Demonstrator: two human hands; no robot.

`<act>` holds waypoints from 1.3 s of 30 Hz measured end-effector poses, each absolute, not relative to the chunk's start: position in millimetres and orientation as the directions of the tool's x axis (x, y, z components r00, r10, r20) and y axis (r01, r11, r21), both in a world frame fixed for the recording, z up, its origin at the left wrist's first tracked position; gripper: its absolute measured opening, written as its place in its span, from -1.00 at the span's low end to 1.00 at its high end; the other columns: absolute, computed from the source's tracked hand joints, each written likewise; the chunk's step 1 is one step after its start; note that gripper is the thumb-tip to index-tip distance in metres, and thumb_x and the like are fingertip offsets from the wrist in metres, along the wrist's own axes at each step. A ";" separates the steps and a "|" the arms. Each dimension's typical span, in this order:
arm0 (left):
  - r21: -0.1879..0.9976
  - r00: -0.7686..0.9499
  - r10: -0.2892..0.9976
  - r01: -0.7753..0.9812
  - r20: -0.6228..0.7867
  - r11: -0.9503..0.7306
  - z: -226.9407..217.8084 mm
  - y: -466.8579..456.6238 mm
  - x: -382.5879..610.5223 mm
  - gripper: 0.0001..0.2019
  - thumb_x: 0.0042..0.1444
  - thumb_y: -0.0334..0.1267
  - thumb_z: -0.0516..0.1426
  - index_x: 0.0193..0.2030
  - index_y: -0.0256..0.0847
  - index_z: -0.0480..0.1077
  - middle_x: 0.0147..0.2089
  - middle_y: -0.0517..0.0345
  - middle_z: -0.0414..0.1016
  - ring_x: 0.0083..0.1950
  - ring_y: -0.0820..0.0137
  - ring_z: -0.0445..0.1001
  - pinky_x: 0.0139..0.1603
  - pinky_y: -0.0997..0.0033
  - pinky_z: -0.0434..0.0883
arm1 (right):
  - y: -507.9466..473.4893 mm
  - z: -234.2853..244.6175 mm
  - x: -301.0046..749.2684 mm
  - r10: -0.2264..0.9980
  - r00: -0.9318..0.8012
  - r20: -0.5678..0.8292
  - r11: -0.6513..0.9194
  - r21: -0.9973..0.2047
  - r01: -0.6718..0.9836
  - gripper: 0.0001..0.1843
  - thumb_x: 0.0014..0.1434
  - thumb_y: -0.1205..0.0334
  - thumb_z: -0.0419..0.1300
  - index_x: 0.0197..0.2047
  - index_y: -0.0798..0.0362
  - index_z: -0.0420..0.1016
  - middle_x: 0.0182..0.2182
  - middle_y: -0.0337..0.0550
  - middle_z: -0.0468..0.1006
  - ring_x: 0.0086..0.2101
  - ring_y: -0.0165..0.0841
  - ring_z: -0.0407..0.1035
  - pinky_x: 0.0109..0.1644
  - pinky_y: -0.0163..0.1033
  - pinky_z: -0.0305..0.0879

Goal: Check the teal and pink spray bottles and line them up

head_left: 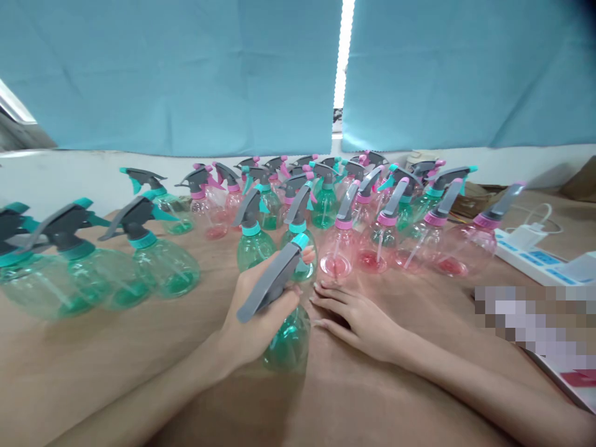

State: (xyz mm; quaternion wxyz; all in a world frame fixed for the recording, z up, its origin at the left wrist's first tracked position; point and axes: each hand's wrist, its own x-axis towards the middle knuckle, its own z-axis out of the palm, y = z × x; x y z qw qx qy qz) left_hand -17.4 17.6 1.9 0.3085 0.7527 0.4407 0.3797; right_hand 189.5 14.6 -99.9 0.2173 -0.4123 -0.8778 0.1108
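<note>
My left hand is wrapped round the neck of a green spray bottle with a grey trigger head and teal nozzle. The bottle stands upright or nearly so, its nozzle pointing away from me. Beside it, my right hand rests on the brown tabletop with fingers stretched toward the bottle and nothing in them. Just beyond my hands are a green spray bottle and a pink spray bottle. Whether my right fingertips touch the held bottle I cannot tell.
Several green spray bottles stand at the left. More pink and green bottles crowd the back, with a pink one at the right end. A white power strip with plugs lies at the right. A blue curtain hangs behind.
</note>
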 end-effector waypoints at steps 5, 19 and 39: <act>0.824 0.315 0.908 0.409 0.275 -0.392 4.8 17.4 -16.0 -0.82 0.01 -0.33 0.04 -0.22 -0.11 0.38 -0.49 0.29 0.40 -0.48 0.38 0.45 -0.47 0.44 0.35 | 14.6 -99.9 189.4 0.768 -0.559 0.313 0.641 -0.390 0.662 -0.52 0.31 0.00 0.01 0.20 0.03 0.35 0.17 -0.02 0.38 0.19 -0.15 0.20 0.22 0.06 0.20; 0.855 0.329 0.918 0.387 0.223 -0.346 8.0 16.7 -14.5 -0.73 -0.01 -0.38 0.05 -0.14 -0.12 0.38 -0.42 0.27 0.43 -0.42 0.41 0.43 -0.35 0.45 0.40 | 15.0 -100.2 189.5 0.768 -0.557 0.317 0.640 -0.402 0.654 -0.53 0.31 0.00 0.01 0.20 0.00 0.34 0.16 -0.04 0.40 0.18 -0.15 0.21 0.21 0.06 0.21; 0.859 0.339 0.903 0.344 0.264 -0.381 4.7 17.2 -17.4 -0.64 0.07 -0.42 0.06 0.00 -0.04 0.40 -0.31 0.29 0.47 -0.33 0.44 0.43 -0.24 0.46 0.39 | 15.3 -101.3 190.1 0.771 -0.559 0.304 0.636 -0.398 0.661 -0.52 0.32 0.00 0.00 0.19 0.03 0.35 0.16 -0.04 0.39 0.18 -0.16 0.21 0.21 0.04 0.21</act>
